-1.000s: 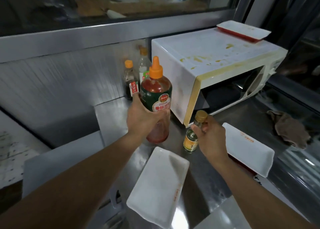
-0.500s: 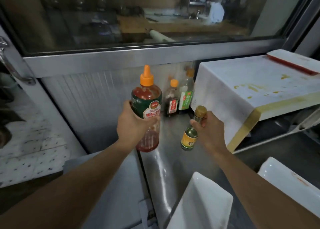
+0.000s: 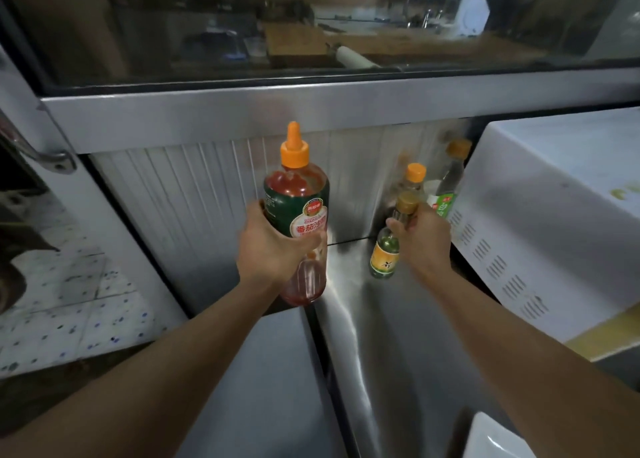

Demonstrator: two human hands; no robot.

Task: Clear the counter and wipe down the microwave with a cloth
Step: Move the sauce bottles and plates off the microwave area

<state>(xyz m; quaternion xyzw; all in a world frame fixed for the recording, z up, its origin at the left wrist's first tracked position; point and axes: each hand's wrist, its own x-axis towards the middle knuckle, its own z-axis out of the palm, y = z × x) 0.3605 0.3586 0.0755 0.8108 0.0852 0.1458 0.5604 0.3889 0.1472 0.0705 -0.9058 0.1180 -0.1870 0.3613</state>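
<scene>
My left hand (image 3: 268, 250) grips a large ketchup bottle (image 3: 298, 208) with an orange nozzle cap, held upright above the counter's left edge. My right hand (image 3: 422, 239) holds a small green glass bottle (image 3: 384, 255) with a gold cap by its neck, just above the steel counter (image 3: 391, 353). The white microwave (image 3: 540, 222) stands at the right, its vented side facing me and yellow stains on its top. No cloth is in view.
Two more orange-capped bottles (image 3: 414, 180) (image 3: 450, 184) stand in the back corner between the ribbed steel wall and the microwave. A white rectangular plate's corner (image 3: 498, 438) shows at the bottom right. A lower steel surface (image 3: 256, 388) lies left of the counter, a tiled floor beyond.
Both hands have carried their bottles left and toward the back wall. My view has swung left, so the microwave front, the plates and the cloth have left the frame.
</scene>
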